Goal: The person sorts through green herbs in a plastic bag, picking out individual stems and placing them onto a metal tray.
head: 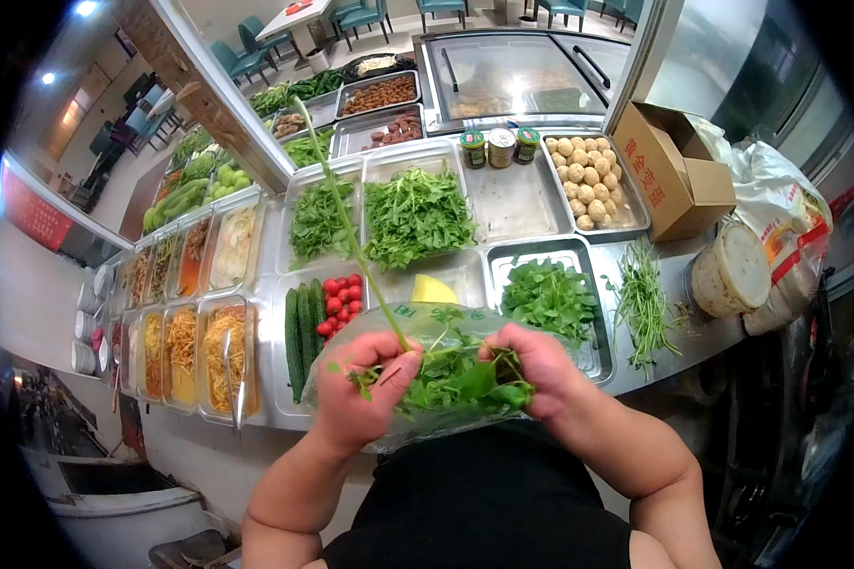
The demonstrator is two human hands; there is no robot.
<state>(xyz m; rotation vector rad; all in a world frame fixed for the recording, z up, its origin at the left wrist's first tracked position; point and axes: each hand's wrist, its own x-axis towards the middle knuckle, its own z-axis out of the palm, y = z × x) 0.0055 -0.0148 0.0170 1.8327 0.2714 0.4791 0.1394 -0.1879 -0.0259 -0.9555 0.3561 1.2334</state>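
My left hand point(373, 384) grips a long green stem point(341, 217) that rises up and to the left, with small leaves at its lower end. Leafy sprigs point(509, 366) are pinched in my right hand point(541, 366). Both hands are over a clear plastic bag point(398, 434) holding more leafy greens point(438, 387), close to my body at the counter's front edge. Just beyond the bag, a steel tray holds picked leaves point(548, 299). A pile of thin green stems point(642, 306) lies on the counter to its right.
Cucumbers point(303, 334), cherry tomatoes point(341, 299) and a yellow wedge point(434, 289) sit in trays ahead. Behind are trays of greens point(418, 213), jars point(502, 148) and pale balls point(587, 178). A cardboard box point(665, 171) and lidded tub point(729, 270) stand right; food pans point(228, 355) line the left.
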